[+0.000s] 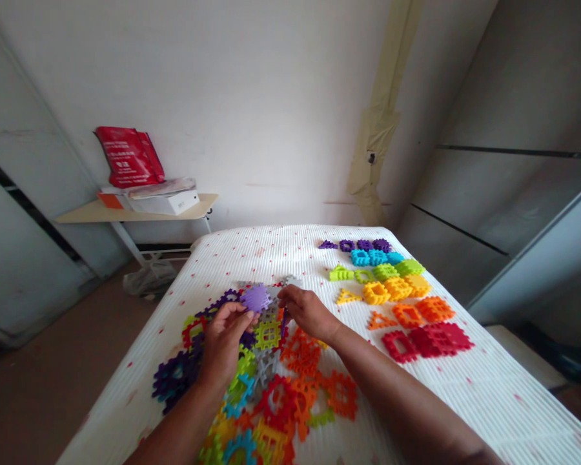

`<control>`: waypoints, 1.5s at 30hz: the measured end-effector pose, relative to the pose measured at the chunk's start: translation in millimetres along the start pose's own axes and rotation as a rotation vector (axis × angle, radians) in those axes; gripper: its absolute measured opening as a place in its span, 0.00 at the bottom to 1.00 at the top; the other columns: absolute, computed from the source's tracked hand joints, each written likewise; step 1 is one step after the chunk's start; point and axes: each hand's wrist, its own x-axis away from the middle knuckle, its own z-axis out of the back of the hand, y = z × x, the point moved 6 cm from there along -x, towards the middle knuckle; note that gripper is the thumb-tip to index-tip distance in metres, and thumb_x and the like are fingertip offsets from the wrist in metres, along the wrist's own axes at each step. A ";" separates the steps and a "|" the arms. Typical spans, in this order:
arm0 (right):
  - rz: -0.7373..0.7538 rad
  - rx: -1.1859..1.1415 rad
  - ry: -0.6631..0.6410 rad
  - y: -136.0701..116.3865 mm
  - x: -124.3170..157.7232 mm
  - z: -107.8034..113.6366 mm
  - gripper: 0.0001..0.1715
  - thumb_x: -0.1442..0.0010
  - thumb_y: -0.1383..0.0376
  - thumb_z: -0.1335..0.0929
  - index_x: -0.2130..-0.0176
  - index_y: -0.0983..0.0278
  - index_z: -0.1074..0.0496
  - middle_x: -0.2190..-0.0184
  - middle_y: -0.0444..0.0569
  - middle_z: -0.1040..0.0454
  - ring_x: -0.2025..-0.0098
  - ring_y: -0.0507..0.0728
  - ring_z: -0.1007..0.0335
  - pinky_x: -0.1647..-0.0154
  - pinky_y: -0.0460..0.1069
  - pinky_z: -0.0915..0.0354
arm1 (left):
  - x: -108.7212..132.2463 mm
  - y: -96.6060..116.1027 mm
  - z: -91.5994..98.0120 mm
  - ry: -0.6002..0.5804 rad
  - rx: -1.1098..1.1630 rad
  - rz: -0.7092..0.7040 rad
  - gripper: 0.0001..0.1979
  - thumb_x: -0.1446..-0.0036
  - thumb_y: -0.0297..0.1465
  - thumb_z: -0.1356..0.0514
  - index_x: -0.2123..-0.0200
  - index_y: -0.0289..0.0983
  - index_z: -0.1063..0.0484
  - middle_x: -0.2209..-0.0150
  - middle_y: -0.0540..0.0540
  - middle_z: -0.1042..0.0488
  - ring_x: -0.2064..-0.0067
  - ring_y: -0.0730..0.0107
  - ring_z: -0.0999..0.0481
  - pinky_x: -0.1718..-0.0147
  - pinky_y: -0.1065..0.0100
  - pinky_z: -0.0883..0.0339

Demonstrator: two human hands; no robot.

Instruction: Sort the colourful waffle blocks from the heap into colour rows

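Observation:
In my left hand [226,336], a light purple square tile with toothed edges [255,298] is pinched between thumb and fingers. My right hand [306,311] is closed around a dark purple interlocking piece [284,321], seen nearly edge-on. Both hands hover over a loose heap of plastic pieces. Among them are a lime windowed square [268,335], grey pieces [267,369], orange pieces [301,352], a red frame [275,400] and dark purple pieces [174,378]. My left forearm covers some of the heap.
Rows of pieces grouped by colour run along the bed's right: purple [365,245], blue [377,257], lime [385,272], yellow [397,287], orange [436,309], red [440,339]. A side table [87,212] at the left carries boxes and a red bag [128,158].

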 end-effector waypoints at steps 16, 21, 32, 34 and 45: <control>0.415 0.657 0.051 -49.5 13.4 -5.4 0.36 0.49 0.60 0.31 0.43 0.64 0.43 0.43 0.55 0.41 0.47 0.62 0.44 0.50 0.56 0.41 | 6.2 3.6 -10.1 -0.136 -0.037 0.037 0.10 0.58 0.35 0.36 0.75 0.37 0.34 0.80 0.55 0.33 0.77 0.76 0.35 0.75 0.73 0.42; 0.390 0.770 0.032 -59.5 9.3 -8.7 0.33 0.43 0.58 0.35 0.42 0.65 0.45 0.44 0.56 0.40 0.50 0.60 0.42 0.54 0.54 0.39 | 4.5 0.7 -9.4 -0.146 -0.038 0.034 0.10 0.58 0.34 0.37 0.75 0.37 0.34 0.80 0.55 0.35 0.77 0.76 0.37 0.76 0.74 0.43; 0.433 0.782 -0.100 -55.0 -3.8 33.8 0.24 0.51 0.65 0.30 0.53 0.65 0.35 0.60 0.53 0.29 0.57 0.58 0.35 0.57 0.51 0.38 | 10.6 6.4 -13.9 -0.233 -0.354 -0.041 0.13 0.55 0.40 0.39 0.69 0.38 0.30 0.74 0.51 0.30 0.71 0.69 0.31 0.72 0.72 0.37; 0.350 0.813 -0.057 -33.9 -16.0 81.7 0.28 0.52 0.68 0.31 0.50 0.64 0.36 0.55 0.53 0.30 0.54 0.58 0.36 0.54 0.51 0.39 | 10.8 7.1 -17.2 -0.268 -0.483 -0.098 0.13 0.55 0.41 0.39 0.69 0.39 0.29 0.73 0.50 0.27 0.69 0.67 0.28 0.70 0.70 0.35; -0.471 1.150 0.008 149.6 -37.7 316.3 0.32 0.54 0.71 0.30 0.48 0.63 0.34 0.52 0.54 0.30 0.52 0.62 0.34 0.56 0.49 0.38 | 4.2 -7.2 -22.1 -0.342 -0.897 -0.333 0.11 0.55 0.42 0.40 0.72 0.43 0.25 0.65 0.48 0.22 0.63 0.62 0.24 0.64 0.67 0.30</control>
